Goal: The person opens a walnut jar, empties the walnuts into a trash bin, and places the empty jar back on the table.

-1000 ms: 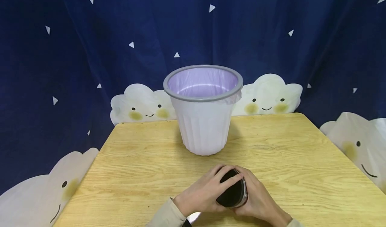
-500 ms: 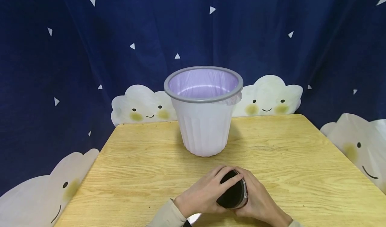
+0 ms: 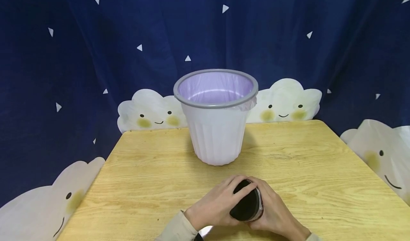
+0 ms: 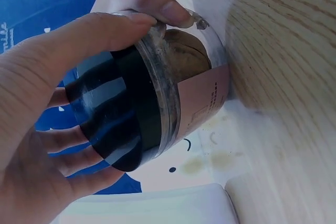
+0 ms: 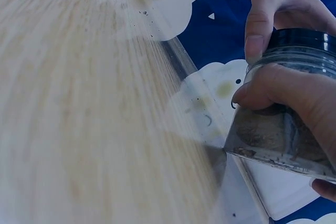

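Observation:
A clear jar with a black lid (image 3: 245, 203) is between my two hands near the front of the table. In the left wrist view its side bears a pink label (image 4: 202, 100), and brown contents (image 4: 184, 53) show through the wall. My left hand (image 3: 216, 203) grips the lid, thumb on one side and fingers spread round the other. My right hand (image 3: 273, 210) holds the jar's body, its thumb (image 5: 270, 85) lying just below the lid. The lid looks seated on the jar. Whether the jar's base touches the table, I cannot tell.
A white bin (image 3: 217, 137) with a grey rim and a pale bag liner stands beyond my hands on the wooden table (image 3: 144, 177). Behind the table hangs a dark blue curtain (image 3: 153, 27) with cloud prints.
The head view shifts very slightly. Both hands and the jar stay practically in the same place, with the same grip.

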A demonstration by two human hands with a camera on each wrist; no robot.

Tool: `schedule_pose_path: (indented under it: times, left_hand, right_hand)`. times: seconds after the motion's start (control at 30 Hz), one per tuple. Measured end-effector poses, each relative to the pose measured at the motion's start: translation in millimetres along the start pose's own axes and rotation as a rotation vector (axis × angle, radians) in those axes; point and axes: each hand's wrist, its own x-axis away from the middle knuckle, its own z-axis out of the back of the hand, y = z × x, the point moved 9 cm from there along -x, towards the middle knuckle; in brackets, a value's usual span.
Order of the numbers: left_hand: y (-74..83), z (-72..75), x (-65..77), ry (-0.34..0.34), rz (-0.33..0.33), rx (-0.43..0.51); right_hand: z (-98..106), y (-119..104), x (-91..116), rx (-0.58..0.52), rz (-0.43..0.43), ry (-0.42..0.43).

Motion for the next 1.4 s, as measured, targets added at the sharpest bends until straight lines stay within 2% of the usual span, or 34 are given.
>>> schedule_pose_path:
  times: [0.2,0.33,0.4,0.63,0.87,1.1,1.33,1.4]
  left_hand:
    - [-4.0,-3.3,3.4,-0.018,0.07,-0.019]
    - [-5.3,-1.4,2.2,-0.002,0.085,-0.038]
    - [-4.9,-0.9,1.0,0.0,0.077,-0.037]
    - [2.5,2.6,-2.9,0.006,-0.031,0.012]
    - [-1.4,2.0,-1.0,-0.01,0.016,0.02]
    - [4.6,1.9,-2.2,-0.011,-0.044,0.018]
    - [0.9,3.1,-1.6,0.016,0.003,0.052]
    - [1.7,1.8,-1.5,0.008,-0.01,0.032]
  right_hand:
    - [0.2,-1.5,1.3,0.001,0.021,0.008]
    - [0.1,-0.1,0.2,0.004,0.011,0.0]
    - [0.4,0.6,-0.5,0.01,0.006,0.004]
    - [0.6,0.8,-0.6,0.012,0.014,-0.002]
    - [-0.1,2.3,0.2,0.008,0.006,-0.01]
    - [0.3,2.9,0.7,0.019,-0.004,-0.009]
    - [1.3,2.4,0.4,0.014,0.018,0.002]
    - [1.1,2.7,1.1,0.018,0.011,0.003]
